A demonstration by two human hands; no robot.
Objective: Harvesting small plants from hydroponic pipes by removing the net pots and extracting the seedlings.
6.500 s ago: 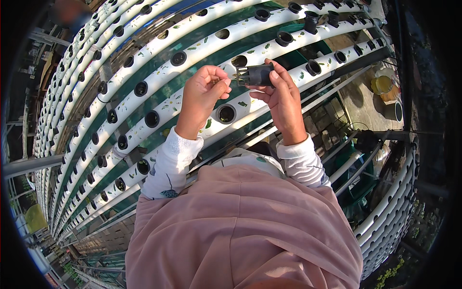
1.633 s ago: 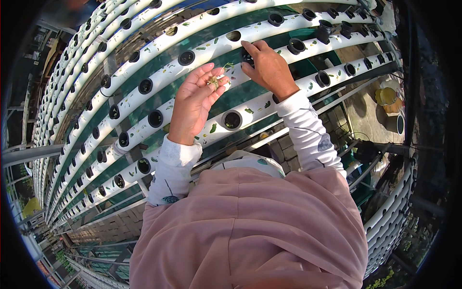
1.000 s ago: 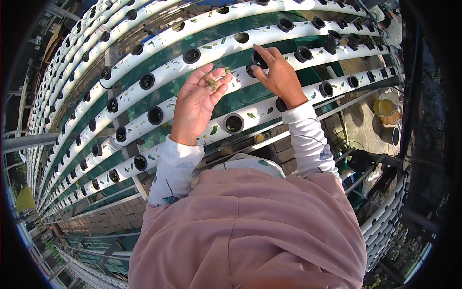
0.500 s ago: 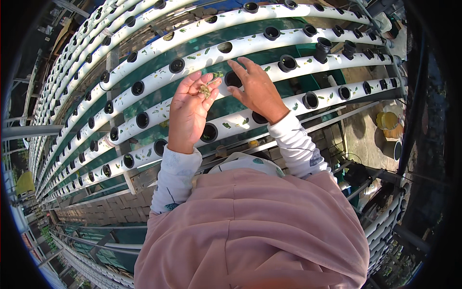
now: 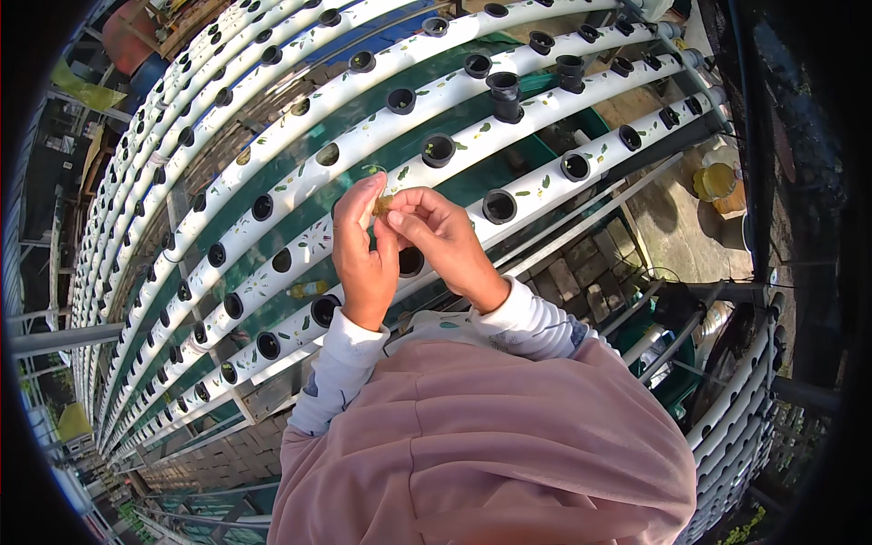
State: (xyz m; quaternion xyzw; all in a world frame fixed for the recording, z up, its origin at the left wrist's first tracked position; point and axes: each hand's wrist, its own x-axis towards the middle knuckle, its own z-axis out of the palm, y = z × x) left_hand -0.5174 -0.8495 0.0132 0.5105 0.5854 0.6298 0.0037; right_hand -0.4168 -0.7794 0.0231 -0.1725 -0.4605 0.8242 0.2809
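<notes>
My left hand (image 5: 363, 263) is closed around a small seedling (image 5: 382, 205), whose thin pale stem and little green leaf stick up past the fingertips. At the seedling's brownish base, the thumb and fingers of my right hand (image 5: 447, 243) pinch it, so both hands touch it. The hands hover over a white growing pipe (image 5: 472, 138) with round holes. A black net cup (image 5: 438, 150) sits in that pipe beyond my right hand. Closer to me, another black cup (image 5: 411, 262) is partly hidden below my hands.
Parallel white pipes with black cups run across the view, spotted with bits of leaf. Black cups stand stacked (image 5: 505, 95) on one pipe, with another stack (image 5: 570, 73) farther right. A yellow container (image 5: 716, 182) is at the right; paving bricks (image 5: 581, 263) lie below.
My right hand has moved from over a pipe hole back to my left hand and now pinches the seedling's base. The view has shifted, so the pipes sit differently.
</notes>
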